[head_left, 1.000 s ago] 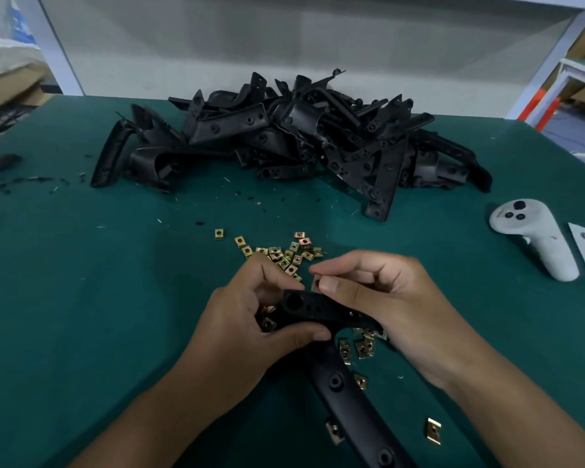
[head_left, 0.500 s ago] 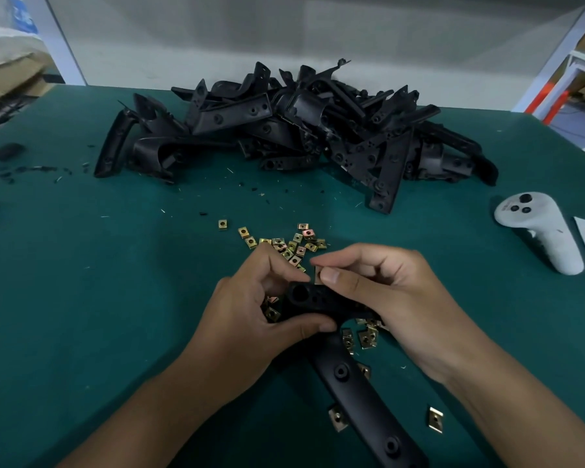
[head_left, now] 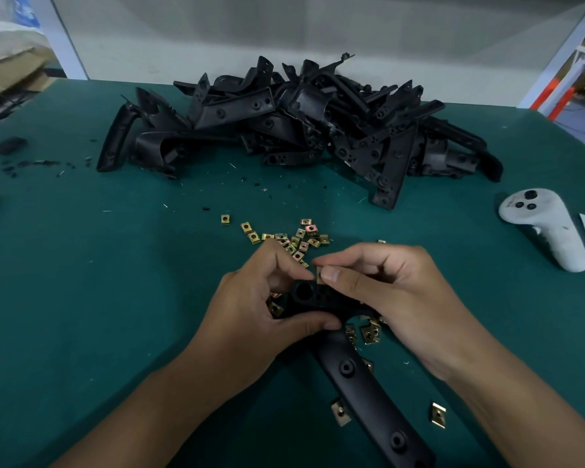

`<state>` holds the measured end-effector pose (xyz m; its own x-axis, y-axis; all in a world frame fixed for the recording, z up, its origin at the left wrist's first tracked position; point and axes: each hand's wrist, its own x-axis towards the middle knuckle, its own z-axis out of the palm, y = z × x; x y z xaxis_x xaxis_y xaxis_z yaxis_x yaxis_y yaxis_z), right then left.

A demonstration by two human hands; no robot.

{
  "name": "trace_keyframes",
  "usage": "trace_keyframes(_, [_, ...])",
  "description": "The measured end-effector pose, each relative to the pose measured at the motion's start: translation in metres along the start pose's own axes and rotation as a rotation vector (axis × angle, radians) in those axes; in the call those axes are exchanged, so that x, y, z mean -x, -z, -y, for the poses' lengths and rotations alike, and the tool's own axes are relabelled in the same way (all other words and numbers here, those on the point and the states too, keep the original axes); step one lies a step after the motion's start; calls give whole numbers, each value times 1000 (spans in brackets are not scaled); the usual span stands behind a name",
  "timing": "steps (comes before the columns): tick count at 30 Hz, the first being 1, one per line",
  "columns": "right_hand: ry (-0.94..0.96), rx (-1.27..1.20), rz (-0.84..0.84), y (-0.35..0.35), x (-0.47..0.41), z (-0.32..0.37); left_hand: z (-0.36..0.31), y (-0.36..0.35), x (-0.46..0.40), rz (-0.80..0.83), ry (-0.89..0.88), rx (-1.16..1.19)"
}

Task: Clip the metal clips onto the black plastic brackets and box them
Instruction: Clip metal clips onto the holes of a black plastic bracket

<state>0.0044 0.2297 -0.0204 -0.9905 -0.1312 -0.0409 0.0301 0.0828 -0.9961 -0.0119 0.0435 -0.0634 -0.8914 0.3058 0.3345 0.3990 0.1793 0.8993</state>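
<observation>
A long, curved black plastic bracket (head_left: 348,366) with round holes is gripped at its far end by the left hand (head_left: 260,319). A small brass-coloured metal clip (head_left: 319,275) is pinched against that end by the right hand (head_left: 395,292).

Over the past second, the right hand (head_left: 395,298) has brought its pinched metal clip (head_left: 319,275) from just beside the black plastic bracket (head_left: 352,359) onto the bracket's top edge, while the left hand (head_left: 267,319) has barely shifted its grip.
</observation>
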Motion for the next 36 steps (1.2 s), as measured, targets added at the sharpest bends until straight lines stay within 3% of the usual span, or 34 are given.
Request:
trace_keyframes(8, [98, 284, -73, -1, 4, 0, 0, -1, -1, 1, 27, -46])
trace_keyframes(17, [172, 434, -38, 4, 5, 3, -3, -2, 0, 34, 46, 1])
trace_keyframes(25, [123, 229, 32, 5, 5, 5, -2, 0, -1, 45, 57, 121])
trace_keyframes(36, [170, 333, 100, 9, 8, 5, -2, 4, -4, -26, 65, 108])
